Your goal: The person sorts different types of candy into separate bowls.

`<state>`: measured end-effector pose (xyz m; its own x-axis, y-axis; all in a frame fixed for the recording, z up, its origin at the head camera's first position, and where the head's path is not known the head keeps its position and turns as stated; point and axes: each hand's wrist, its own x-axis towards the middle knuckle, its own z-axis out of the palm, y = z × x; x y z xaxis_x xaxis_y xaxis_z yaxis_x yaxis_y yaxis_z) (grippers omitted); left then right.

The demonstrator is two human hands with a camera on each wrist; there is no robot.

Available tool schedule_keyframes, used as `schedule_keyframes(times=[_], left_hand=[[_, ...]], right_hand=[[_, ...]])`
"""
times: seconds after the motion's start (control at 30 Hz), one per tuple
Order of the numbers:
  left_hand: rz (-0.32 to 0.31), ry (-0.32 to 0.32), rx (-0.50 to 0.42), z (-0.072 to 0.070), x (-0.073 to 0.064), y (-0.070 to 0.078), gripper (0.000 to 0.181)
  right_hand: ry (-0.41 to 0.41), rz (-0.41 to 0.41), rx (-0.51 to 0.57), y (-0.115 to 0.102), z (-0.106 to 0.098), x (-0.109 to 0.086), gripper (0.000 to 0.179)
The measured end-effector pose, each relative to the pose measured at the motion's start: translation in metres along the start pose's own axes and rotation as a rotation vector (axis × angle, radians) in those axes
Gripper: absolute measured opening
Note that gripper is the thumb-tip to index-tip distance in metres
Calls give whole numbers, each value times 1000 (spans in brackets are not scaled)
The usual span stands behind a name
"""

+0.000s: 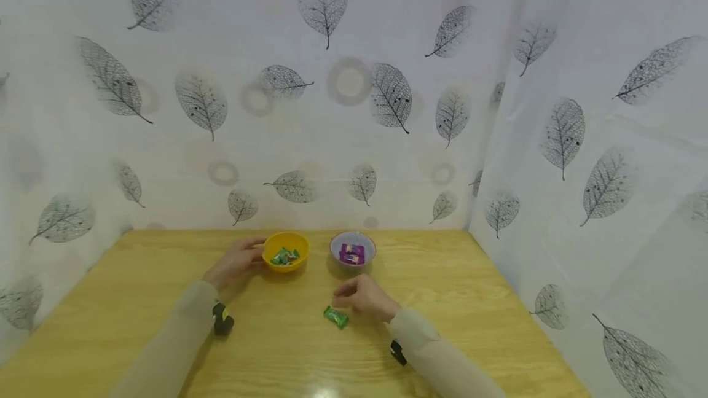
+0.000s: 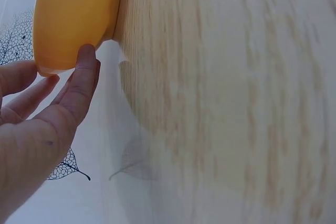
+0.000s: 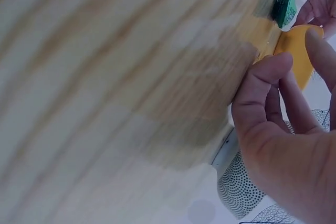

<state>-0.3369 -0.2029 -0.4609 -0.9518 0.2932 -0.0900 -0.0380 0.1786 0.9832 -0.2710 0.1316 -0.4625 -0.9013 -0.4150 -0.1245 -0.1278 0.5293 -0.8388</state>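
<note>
My left hand (image 1: 239,261) is at the left side of a yellow bowl (image 1: 298,264) that contains several green-wrapped candies (image 1: 284,256). In the left wrist view, its extended fingers (image 2: 84,74) touch the outer wall of the yellow bowl (image 2: 76,19). A single green-wrapped candy (image 1: 336,317) lies on the table in front of the bowls. Just beyond and to the right of it hovers my right hand (image 1: 367,296), fingers loosely bent, thumb and index finger apart with nothing between them. The right wrist view shows the green candy (image 3: 285,8) past the fingertips.
A pale bowl with a dark rim (image 1: 335,255) stands right of the yellow one and holds purple-wrapped candies (image 1: 352,253). Both stand near the back of the wooden table (image 1: 276,355). Leaf-printed sheeting (image 1: 354,158) rises behind and on both sides.
</note>
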Motion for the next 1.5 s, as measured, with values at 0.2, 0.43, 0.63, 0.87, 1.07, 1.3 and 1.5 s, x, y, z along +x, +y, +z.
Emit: schedule_keyframes(times=[0.2,0.43,0.63,0.87,1.07,1.3,1.5], left_hand=[[6,-6,-4,3,-2,5,47],[3,-5,-22,1,-1,8,47],[1,-17,-31,-1,3,9,48],[-2,2,-28,0,-2,4,48],[-21,13,-42,0,-4,1,47],[-30,28,-49,2,-4,2,45],[-38,24,-78,3,-4,0,46]], right_hand=[[-23,-14,-43,-2,1,-7,25],[-40,-22,-125,-6,0,-6,23],[-34,-14,-136,-6,1,-6,19],[-44,-13,-116,-6,3,-4,15],[-55,-5,-58,-4,3,2,14],[-22,-16,-13,-6,7,10,16],[17,-36,86,-20,14,20,22]])
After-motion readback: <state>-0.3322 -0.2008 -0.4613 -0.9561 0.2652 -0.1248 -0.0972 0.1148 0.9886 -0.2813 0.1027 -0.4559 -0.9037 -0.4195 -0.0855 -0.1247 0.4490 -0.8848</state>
